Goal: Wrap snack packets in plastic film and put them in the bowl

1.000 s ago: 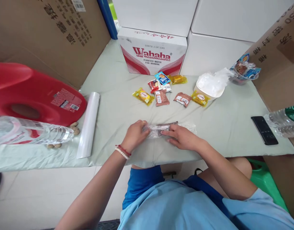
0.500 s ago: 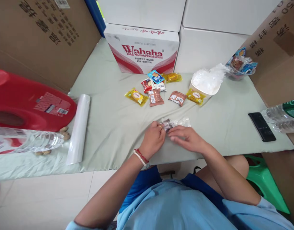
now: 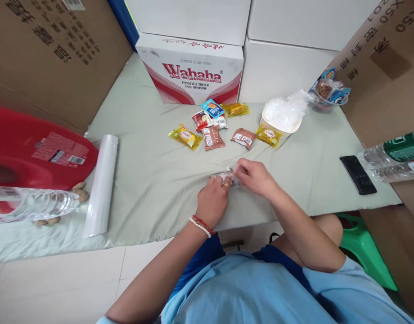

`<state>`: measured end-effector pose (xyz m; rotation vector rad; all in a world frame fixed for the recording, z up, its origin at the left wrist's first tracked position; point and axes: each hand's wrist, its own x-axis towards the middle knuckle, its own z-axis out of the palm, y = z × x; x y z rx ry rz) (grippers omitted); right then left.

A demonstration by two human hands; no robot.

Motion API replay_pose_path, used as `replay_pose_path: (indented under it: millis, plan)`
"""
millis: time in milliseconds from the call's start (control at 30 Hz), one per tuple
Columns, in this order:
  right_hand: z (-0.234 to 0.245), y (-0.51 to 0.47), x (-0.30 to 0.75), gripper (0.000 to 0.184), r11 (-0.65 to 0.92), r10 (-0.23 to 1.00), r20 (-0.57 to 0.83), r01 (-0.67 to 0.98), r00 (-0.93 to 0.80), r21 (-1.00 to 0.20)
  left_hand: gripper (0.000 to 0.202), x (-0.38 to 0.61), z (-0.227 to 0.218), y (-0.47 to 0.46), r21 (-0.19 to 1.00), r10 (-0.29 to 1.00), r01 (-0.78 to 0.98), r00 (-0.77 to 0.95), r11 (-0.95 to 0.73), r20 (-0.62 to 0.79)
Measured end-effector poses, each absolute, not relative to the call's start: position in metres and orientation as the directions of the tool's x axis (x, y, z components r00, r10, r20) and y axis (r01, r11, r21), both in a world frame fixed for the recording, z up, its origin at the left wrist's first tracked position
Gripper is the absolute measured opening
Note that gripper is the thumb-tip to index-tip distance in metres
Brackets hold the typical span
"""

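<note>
Both my hands meet over a small snack packet wrapped in clear film (image 3: 227,177) near the front edge of the pale green table (image 3: 153,166). My left hand (image 3: 213,200), with bead bracelets at the wrist, presses and pinches the bundle from the near side. My right hand (image 3: 252,176) pinches the film at the bundle's right end. Most of the bundle is hidden under my fingers. Behind my hands lie several small snack packets (image 3: 212,135) in yellow, brown, red and blue.
A roll of clear film (image 3: 101,184) lies at the left, beside a red jug (image 3: 34,148), a plastic bottle (image 3: 34,204) and a few nuts. A white bowl (image 3: 281,119), a snack cup (image 3: 326,94), a black phone (image 3: 358,174), bottles (image 3: 392,155) and cardboard boxes ring the table.
The film-wrapped packet was stretched wide between my hands; now it is folded into a small bundle. My left hand moved right to meet my right hand over it.
</note>
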<state>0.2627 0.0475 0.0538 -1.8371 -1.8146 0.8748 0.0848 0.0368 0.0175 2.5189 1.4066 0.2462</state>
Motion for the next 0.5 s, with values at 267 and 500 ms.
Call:
replay_pose_path:
  millis: [267, 500]
  plan:
    - [0.031, 0.050, 0.212, 0.012, 0.078, 0.983, -0.104, 0.862, -0.149, -0.501, 0.029, 0.040, 0.011, 0.041, 0.668, 0.860, 0.627, 0.509, -0.401, 0.038]
    - [0.014, 0.019, 0.206, 0.027, 0.122, 0.990, 0.010, 0.835, -0.138, -0.537, 0.029, 0.043, -0.010, 0.050, 0.564, 0.964, 0.781, 0.230, -0.266, 0.136]
